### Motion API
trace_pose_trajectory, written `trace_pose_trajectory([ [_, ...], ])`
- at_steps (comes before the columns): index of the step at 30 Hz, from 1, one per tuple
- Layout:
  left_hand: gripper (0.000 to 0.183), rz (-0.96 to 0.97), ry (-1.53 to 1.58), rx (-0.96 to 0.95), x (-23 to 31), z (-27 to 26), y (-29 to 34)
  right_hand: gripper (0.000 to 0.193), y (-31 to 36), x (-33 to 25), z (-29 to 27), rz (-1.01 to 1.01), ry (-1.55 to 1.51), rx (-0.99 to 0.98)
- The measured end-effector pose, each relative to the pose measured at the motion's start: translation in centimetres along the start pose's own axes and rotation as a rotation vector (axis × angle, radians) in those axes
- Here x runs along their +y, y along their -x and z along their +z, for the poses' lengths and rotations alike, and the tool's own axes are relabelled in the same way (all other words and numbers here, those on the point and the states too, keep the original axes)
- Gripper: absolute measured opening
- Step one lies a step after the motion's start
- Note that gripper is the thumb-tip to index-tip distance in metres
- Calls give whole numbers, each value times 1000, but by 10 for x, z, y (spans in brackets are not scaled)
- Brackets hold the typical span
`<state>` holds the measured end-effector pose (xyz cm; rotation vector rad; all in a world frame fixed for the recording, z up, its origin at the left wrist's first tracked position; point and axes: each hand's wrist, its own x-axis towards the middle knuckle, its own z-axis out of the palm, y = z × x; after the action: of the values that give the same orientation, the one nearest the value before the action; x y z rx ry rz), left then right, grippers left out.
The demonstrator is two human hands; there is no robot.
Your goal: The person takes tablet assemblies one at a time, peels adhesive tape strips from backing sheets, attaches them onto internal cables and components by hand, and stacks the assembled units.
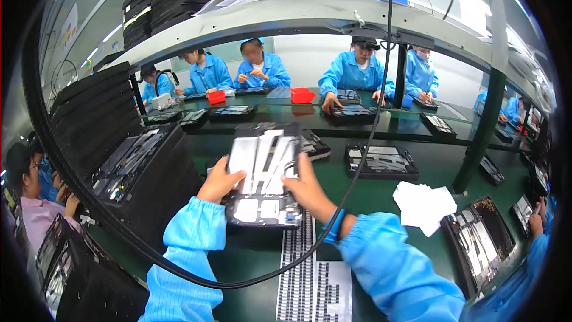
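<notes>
Between my two hands is a flat black electronic unit [262, 191], held up and tilted above the bench. Its face shows long silver-white strips and two pale panels near the lower edge. My left hand [221, 180] grips the left side, thumb lying over the face. On the right side, my right hand [308, 186] grips it the same way. Below it on the bench lies a white sheet with rows of small black labels [296, 280], partly covered by the unit. A black tray [317, 145] sits just behind, partly hidden.
Stacked black foam trays [149, 185] stand at left. White papers [424, 206] and another filled tray [479, 244] lie right. A black cable [235, 285] loops across the front. Blue-clad co-workers [357, 74] work opposite, below an overhead shelf [298, 15]. Red bins [302, 95] stand there.
</notes>
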<state>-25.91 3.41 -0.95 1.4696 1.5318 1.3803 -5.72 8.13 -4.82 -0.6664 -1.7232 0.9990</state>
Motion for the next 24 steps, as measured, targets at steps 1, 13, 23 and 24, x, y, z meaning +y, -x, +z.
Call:
trace_pose_trajectory([
  [1,53,-26,-39,23,-12,-6,-4,82,-13,15,13,37,-35,-14],
  [13,52,68,-669,231,-78,-53,-14,29,-105,91,-71,164,402,-91],
  [23,57,-120,-437,207,-62,-48,2,51,-188,179,-92,497,998,30],
  [24,57,-137,-421,198,-59,-45,2,45,-196,202,-115,545,785,29],
])
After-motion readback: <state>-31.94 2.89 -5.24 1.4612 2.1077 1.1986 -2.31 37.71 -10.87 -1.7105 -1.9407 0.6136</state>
